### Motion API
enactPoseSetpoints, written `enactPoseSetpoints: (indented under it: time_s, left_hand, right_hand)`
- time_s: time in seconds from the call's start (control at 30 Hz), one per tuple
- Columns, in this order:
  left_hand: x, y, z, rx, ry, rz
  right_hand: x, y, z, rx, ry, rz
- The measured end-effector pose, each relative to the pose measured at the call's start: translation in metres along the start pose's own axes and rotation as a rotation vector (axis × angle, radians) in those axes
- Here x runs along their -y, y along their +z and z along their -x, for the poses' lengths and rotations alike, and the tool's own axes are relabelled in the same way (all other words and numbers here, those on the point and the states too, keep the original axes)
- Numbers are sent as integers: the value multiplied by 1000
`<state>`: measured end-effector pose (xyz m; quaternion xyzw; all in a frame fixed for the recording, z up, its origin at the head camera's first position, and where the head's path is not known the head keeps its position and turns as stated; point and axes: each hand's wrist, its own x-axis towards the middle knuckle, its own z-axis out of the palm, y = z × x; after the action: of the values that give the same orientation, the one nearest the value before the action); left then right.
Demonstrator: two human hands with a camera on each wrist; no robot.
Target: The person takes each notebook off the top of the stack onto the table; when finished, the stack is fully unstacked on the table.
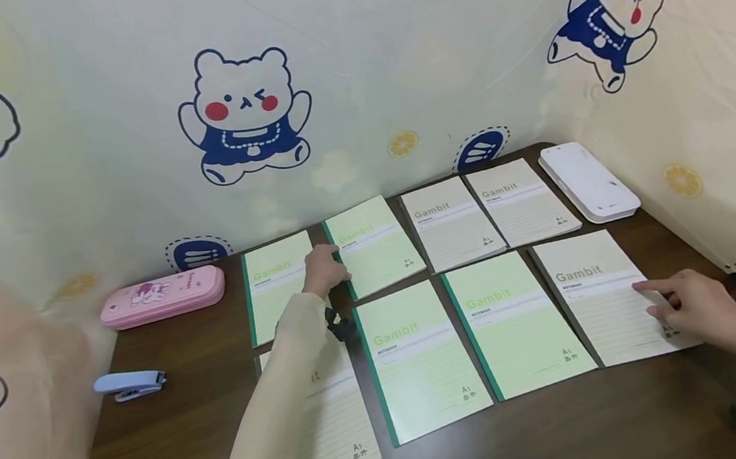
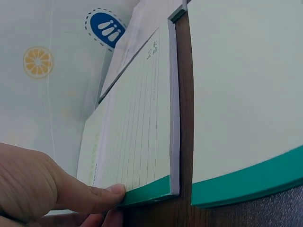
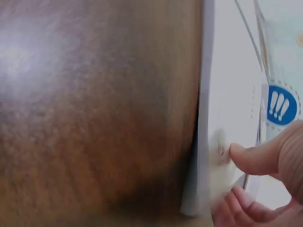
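My left hand [image 1: 325, 269] is at the spine side of a pale green notebook [image 1: 376, 247] in the back row. In the left wrist view, its thumb [image 2: 111, 191] lies on the cover by the dark green spine, with fingertips below that edge. At the front right, my right hand [image 1: 697, 301] holds the right edge of a white notebook [image 1: 595, 281]. The right wrist view has the thumb [image 3: 251, 158] on this cover, the other fingers at its edge, and a near corner that looks slightly raised. Both notebooks read "Gambit".
More green notebooks [image 1: 422, 372] and white notebooks [image 1: 454, 225] lie in two rows on the dark wooden table [image 1: 182, 439]. My left sleeve partly covers a front-left white notebook [image 1: 344, 431]. A pink pencil case [image 1: 164, 297], blue stapler [image 1: 131, 384] and white box [image 1: 590, 182] lie around them.
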<state>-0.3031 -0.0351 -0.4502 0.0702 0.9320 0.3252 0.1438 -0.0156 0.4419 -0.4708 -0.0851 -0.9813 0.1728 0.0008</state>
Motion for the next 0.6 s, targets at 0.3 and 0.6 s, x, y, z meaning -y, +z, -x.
enactPoseSetpoints:
  time_s: [0.3,0.6]
  left_hand:
    - [-8,-8,16,-50,156,-122]
    - [-53,-24,68,-178,543,-589]
  right_hand:
    - [62,-25,-49,-385,-411,-31]
    - [188,-51,-121,-361,-698,158]
